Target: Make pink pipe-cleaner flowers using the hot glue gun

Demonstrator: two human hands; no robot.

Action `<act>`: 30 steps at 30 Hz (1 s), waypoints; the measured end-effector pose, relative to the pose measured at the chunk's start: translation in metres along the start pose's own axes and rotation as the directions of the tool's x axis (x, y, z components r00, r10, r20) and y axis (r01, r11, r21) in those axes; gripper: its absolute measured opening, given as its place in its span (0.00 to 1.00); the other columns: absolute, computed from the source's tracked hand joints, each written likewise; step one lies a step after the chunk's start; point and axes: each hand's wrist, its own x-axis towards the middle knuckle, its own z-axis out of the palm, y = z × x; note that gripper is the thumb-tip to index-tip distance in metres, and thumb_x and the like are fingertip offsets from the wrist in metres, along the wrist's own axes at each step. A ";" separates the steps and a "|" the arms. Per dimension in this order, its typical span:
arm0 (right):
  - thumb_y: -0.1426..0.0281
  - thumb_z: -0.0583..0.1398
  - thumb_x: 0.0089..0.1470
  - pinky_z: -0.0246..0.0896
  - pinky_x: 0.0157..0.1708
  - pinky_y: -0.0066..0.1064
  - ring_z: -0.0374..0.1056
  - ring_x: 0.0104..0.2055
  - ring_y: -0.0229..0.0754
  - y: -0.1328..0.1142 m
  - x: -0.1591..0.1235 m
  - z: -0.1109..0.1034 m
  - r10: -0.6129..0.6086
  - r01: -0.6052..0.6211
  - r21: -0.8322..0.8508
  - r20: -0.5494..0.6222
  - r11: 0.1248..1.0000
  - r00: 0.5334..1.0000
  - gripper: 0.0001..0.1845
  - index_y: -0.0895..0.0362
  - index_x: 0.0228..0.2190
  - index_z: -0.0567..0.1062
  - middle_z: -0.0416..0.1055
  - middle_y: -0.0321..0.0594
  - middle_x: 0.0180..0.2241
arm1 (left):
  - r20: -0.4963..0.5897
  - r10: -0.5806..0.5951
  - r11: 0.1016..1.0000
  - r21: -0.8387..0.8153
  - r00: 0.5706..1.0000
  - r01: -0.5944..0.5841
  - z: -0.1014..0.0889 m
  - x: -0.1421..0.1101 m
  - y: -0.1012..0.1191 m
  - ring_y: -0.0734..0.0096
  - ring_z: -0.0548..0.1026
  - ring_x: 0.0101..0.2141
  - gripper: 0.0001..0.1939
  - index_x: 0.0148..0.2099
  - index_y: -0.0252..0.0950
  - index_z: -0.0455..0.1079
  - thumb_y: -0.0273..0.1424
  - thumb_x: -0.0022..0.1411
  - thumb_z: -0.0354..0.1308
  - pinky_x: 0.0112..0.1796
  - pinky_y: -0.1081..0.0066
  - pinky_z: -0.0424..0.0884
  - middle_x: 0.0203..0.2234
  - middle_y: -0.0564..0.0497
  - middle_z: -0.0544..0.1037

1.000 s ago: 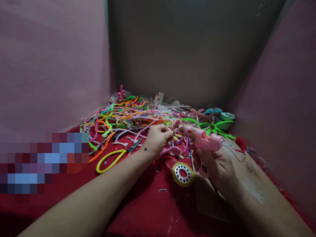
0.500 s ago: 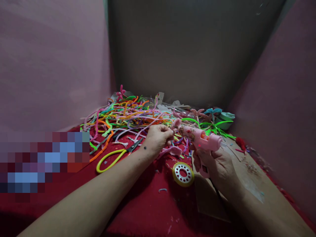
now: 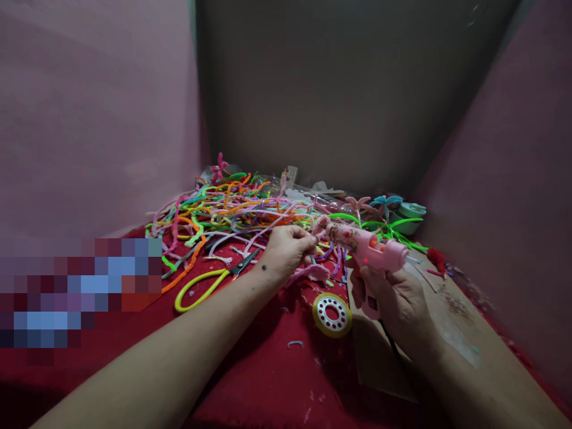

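Observation:
My right hand (image 3: 395,298) is wrapped round the handle of a pink glue gun (image 3: 378,250), whose nozzle points left. Beside that nozzle, my left hand (image 3: 290,247) pinches a small pink fuzzy piece (image 3: 320,227), apparently bent pipe cleaner; its full shape is partly hidden by the fingers. Scissors with yellow handles (image 3: 202,291) lie by my left wrist. Below the hands rests a yellow tape roll (image 3: 331,316) with a white perforated core. Another pink fuzzy piece (image 3: 313,273) lies just under my left fingers.
Tangled coloured pipe cleaners (image 3: 241,208) are heaped at the back of the red cloth (image 3: 268,369). On the right lies a cardboard sheet (image 3: 384,363). Pipe-cleaner flowers (image 3: 386,204) and a pale green tape dispenser (image 3: 410,211) stand at the back right. Walls close in the far side.
The glue gun in my right hand has shifted slightly right, its nozzle a little farther from my left fingertips. My left hand has barely moved.

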 end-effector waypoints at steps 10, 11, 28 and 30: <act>0.57 0.60 0.47 0.46 0.15 0.26 0.51 0.16 0.32 0.003 0.000 -0.002 0.064 -0.064 0.018 0.000 0.998 0.998 0.16 0.57 0.23 0.67 0.56 0.31 0.14 | 0.003 0.027 1.000 0.014 1.000 -0.027 -0.002 0.000 -0.002 0.85 0.62 0.10 0.09 0.20 0.31 0.64 0.20 0.51 0.55 0.14 0.81 0.55 0.10 0.57 0.67; 0.57 0.60 0.47 0.47 0.15 0.26 0.52 0.16 0.32 0.003 0.000 -0.002 0.065 -0.065 0.010 0.002 0.998 0.998 0.16 0.57 0.23 0.67 0.57 0.31 0.14 | 0.004 0.031 0.999 0.015 1.000 -0.031 -0.002 0.000 -0.002 0.85 0.62 0.10 0.09 0.20 0.31 0.65 0.20 0.51 0.55 0.14 0.81 0.56 0.10 0.57 0.68; 0.52 0.58 0.46 0.46 0.13 0.26 0.51 0.15 0.34 -0.009 0.000 0.002 0.087 -0.085 -0.047 0.021 0.995 0.996 0.19 0.56 0.30 0.70 0.55 0.31 0.13 | 0.005 0.042 0.999 0.008 0.999 -0.042 -0.002 0.000 -0.001 0.84 0.62 0.11 0.10 0.19 0.31 0.64 0.21 0.51 0.54 0.15 0.81 0.57 0.10 0.56 0.68; 0.53 0.58 0.46 0.47 0.13 0.26 0.51 0.15 0.34 -0.008 0.001 0.002 0.081 -0.080 -0.057 0.015 0.995 0.997 0.18 0.55 0.28 0.70 0.56 0.31 0.12 | 0.011 0.047 0.999 0.004 0.999 -0.047 -0.002 0.001 -0.001 0.84 0.62 0.11 0.10 0.19 0.31 0.64 0.21 0.51 0.54 0.15 0.81 0.57 0.10 0.56 0.68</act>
